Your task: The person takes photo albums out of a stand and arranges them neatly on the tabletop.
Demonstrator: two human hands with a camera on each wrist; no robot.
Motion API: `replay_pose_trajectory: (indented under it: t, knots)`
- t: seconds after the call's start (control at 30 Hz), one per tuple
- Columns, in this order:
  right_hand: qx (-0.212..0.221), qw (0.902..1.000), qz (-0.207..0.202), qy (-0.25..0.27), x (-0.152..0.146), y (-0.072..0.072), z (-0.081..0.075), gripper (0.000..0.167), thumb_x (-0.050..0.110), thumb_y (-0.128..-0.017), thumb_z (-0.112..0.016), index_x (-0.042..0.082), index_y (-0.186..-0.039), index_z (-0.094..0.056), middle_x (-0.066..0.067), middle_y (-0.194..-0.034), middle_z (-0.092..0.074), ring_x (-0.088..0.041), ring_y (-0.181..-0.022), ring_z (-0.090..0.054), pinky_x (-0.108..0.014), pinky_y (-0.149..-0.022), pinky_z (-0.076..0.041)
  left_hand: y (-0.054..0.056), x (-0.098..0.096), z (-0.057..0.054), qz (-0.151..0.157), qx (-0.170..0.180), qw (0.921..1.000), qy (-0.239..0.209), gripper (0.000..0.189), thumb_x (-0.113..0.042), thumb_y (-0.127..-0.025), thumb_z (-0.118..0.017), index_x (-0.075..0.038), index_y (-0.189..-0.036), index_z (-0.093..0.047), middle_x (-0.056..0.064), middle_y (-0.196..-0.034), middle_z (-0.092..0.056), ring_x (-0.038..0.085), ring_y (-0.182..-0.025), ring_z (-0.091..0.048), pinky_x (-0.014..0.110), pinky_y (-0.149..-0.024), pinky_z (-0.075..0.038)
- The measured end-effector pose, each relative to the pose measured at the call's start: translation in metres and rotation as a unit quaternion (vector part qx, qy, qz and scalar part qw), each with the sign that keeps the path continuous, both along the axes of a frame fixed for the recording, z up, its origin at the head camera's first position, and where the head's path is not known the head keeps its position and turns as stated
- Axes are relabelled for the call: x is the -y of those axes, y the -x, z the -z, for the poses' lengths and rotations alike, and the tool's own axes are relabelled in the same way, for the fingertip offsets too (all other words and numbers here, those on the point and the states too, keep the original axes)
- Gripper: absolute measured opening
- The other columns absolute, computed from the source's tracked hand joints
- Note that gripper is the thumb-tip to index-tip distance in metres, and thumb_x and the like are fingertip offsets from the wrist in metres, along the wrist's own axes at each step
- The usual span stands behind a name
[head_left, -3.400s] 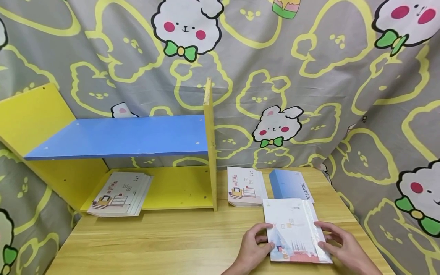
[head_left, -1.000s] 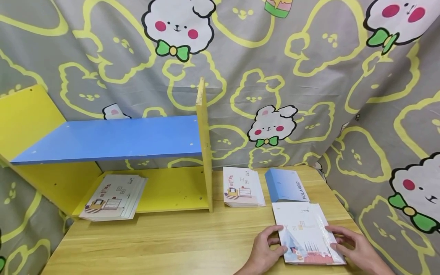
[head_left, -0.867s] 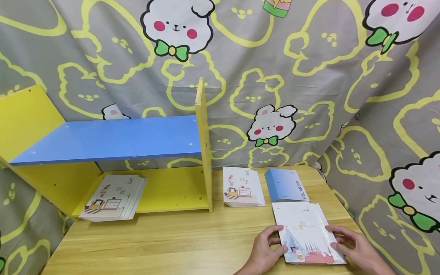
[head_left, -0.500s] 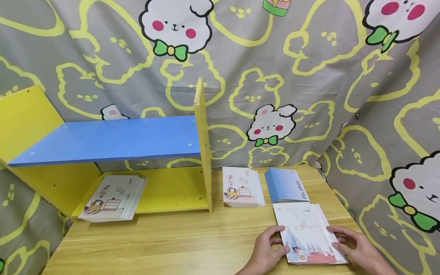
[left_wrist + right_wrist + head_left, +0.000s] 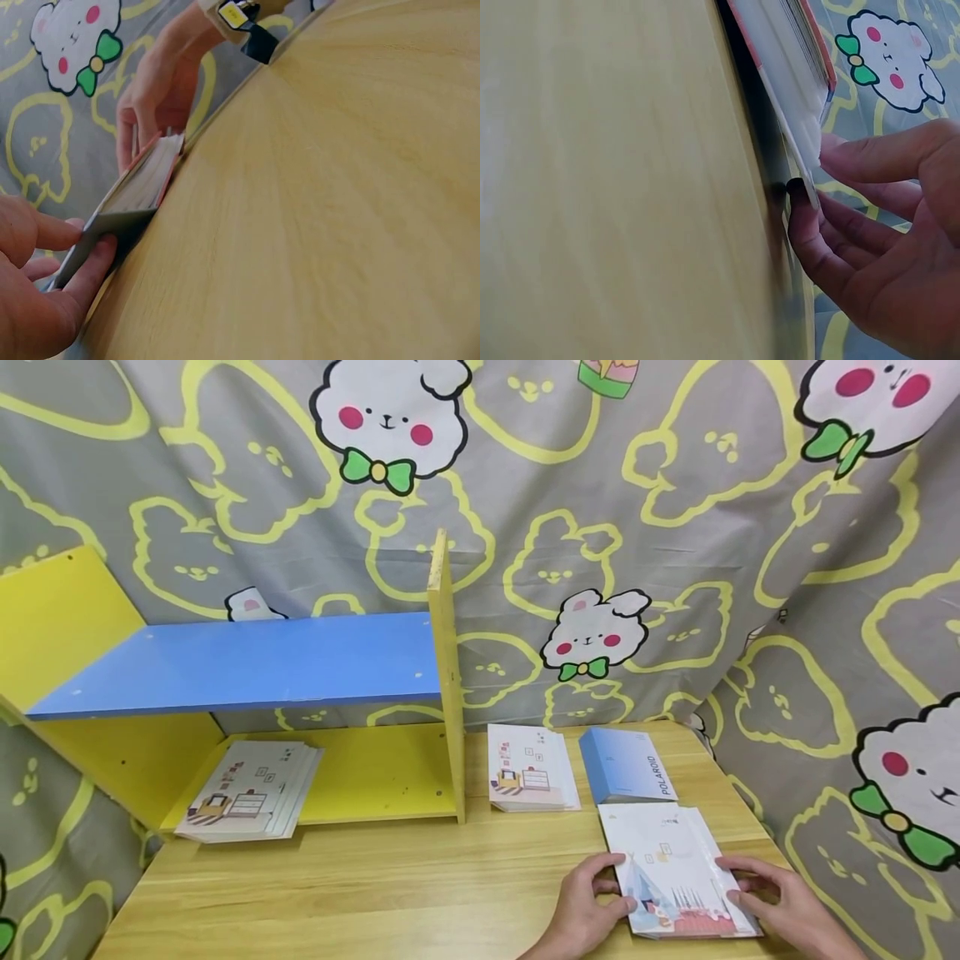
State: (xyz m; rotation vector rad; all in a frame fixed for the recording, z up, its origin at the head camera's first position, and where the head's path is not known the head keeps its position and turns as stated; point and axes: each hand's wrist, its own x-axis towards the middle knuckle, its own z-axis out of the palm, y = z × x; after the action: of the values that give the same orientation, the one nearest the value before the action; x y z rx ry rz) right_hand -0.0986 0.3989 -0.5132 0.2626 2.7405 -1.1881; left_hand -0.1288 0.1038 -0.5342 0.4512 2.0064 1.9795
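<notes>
A photo album (image 5: pixel 667 872) with a pale cover showing a blue tent and pink ground lies near the table's front right. My left hand (image 5: pixel 588 902) grips it along the left edge; in the left wrist view, fingers pinch the grey-green spine. On the opposite side my right hand (image 5: pixel 783 897) holds the open page edge. The right wrist view shows a fingertip (image 5: pixel 799 199) at the lower cover and the thumb against the pages. Just behind the album lies a blue one marked POLAROID (image 5: pixel 626 766). To its left rests a stack of cards or booklets (image 5: pixel 528 768).
A yellow shelf unit with a blue board (image 5: pixel 255 662) stands on the left of the wooden table (image 5: pixel 322 893). Its lower yellow board (image 5: pixel 375 772) bears another printed stack (image 5: pixel 247 789), which overhangs the front edge. A patterned cloth (image 5: pixel 517 485) hangs behind.
Both hands have shifted the tent-cover album right and slightly nearer, so it no longer overlaps the blue album's corner as before. In the last second it has slid only slightly right.
</notes>
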Motion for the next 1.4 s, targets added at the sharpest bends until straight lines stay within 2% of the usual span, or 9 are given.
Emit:
replay_pose_trajectory:
  t: [0.2, 0.53, 0.73, 0.93, 1.1, 1.27, 1.33, 1.4]
  knots:
    - [0.007, 0.9998, 0.006, -0.018, 0.001, 0.001, 0.0, 0.043, 0.005, -0.09, -0.075, -0.008, -0.13, -0.064, -0.02, -0.125, -0.066, -0.015, -0.086, -0.057, -0.022, -0.07, -0.052, -0.001, -0.002, -0.001, 0.001, 0.018, 0.9998, -0.01, 0.049, 0.01, -0.085, -0.075, -0.006, -0.13, -0.065, -0.001, -0.124, -0.061, 0.003, -0.089, -0.067, 0.017, -0.07, -0.058]
    - [-0.01, 0.9981, 0.001, -0.06, 0.005, 0.001, -0.001, 0.038, 0.0, -0.087, -0.077, -0.007, -0.124, -0.068, -0.019, -0.118, -0.069, -0.017, -0.085, -0.059, -0.024, -0.072, -0.055, -0.003, -0.006, -0.002, -0.003, 0.05, 0.9983, -0.029, 0.05, 0.014, -0.085, -0.071, -0.006, -0.13, -0.064, 0.0, -0.113, -0.06, 0.007, -0.091, -0.066, 0.025, -0.065, -0.062]
    - [-0.01, 0.9972, -0.002, -0.074, 0.009, 0.001, -0.003, 0.037, -0.003, -0.085, -0.078, -0.009, -0.12, -0.068, -0.019, -0.112, -0.07, -0.022, -0.088, -0.063, -0.034, -0.073, -0.058, -0.004, -0.007, -0.003, -0.007, 0.031, 0.9993, -0.016, 0.048, 0.013, -0.086, -0.072, -0.006, -0.13, -0.065, -0.001, -0.12, -0.059, 0.003, -0.09, -0.065, 0.02, -0.068, -0.06]
    - [-0.009, 0.9972, 0.003, -0.075, 0.011, 0.0, -0.005, 0.036, -0.001, -0.087, -0.077, -0.009, -0.121, -0.069, -0.016, -0.109, -0.071, -0.021, -0.086, -0.062, -0.031, -0.071, -0.056, -0.005, -0.006, -0.003, -0.003, 0.017, 0.9998, -0.014, 0.049, 0.013, -0.084, -0.073, -0.004, -0.13, -0.064, 0.0, -0.124, -0.06, 0.009, -0.093, -0.068, 0.019, -0.069, -0.06]
    - [-0.012, 0.9974, -0.006, -0.071, 0.009, 0.0, -0.007, 0.034, 0.005, -0.091, -0.074, -0.008, -0.122, -0.068, -0.013, -0.109, -0.071, -0.019, -0.086, -0.06, -0.027, -0.071, -0.054, -0.006, 0.001, -0.002, 0.009, -0.013, 0.9998, -0.016, 0.048, 0.015, -0.084, -0.072, 0.0, -0.128, -0.065, 0.006, -0.133, -0.06, 0.013, -0.094, -0.07, 0.017, -0.072, -0.058]
    - [-0.05, 0.9962, -0.031, -0.064, 0.01, 0.002, -0.011, 0.032, 0.007, -0.092, -0.075, -0.008, -0.12, -0.069, -0.017, -0.114, -0.071, -0.008, -0.09, -0.062, -0.025, -0.075, -0.056, -0.005, 0.012, -0.003, 0.019, -0.005, 0.9984, -0.054, 0.047, 0.02, -0.083, -0.067, 0.004, -0.127, -0.064, 0.011, -0.133, -0.06, 0.017, -0.095, -0.071, 0.022, -0.067, -0.061]
    - [-0.061, 0.9956, -0.034, -0.062, 0.011, 0.002, -0.013, 0.032, 0.006, -0.092, -0.076, -0.008, -0.12, -0.07, -0.017, -0.114, -0.072, -0.003, -0.088, -0.061, -0.023, -0.076, -0.056, -0.005, 0.015, -0.003, 0.017, 0.0, 0.9982, -0.058, 0.046, 0.019, -0.085, -0.067, 0.003, -0.128, -0.065, 0.011, -0.131, -0.062, 0.017, -0.094, -0.071, 0.021, -0.065, -0.061]
    - [-0.062, 0.9959, -0.033, -0.057, 0.013, 0.003, -0.015, 0.034, 0.008, -0.092, -0.076, -0.008, -0.121, -0.069, -0.018, -0.114, -0.072, -0.004, -0.088, -0.062, -0.024, -0.077, -0.057, -0.006, 0.017, -0.003, 0.017, -0.003, 0.9987, -0.049, 0.045, 0.016, -0.086, -0.068, 0.001, -0.128, -0.066, 0.01, -0.129, -0.064, 0.014, -0.093, -0.071, 0.019, -0.065, -0.059]
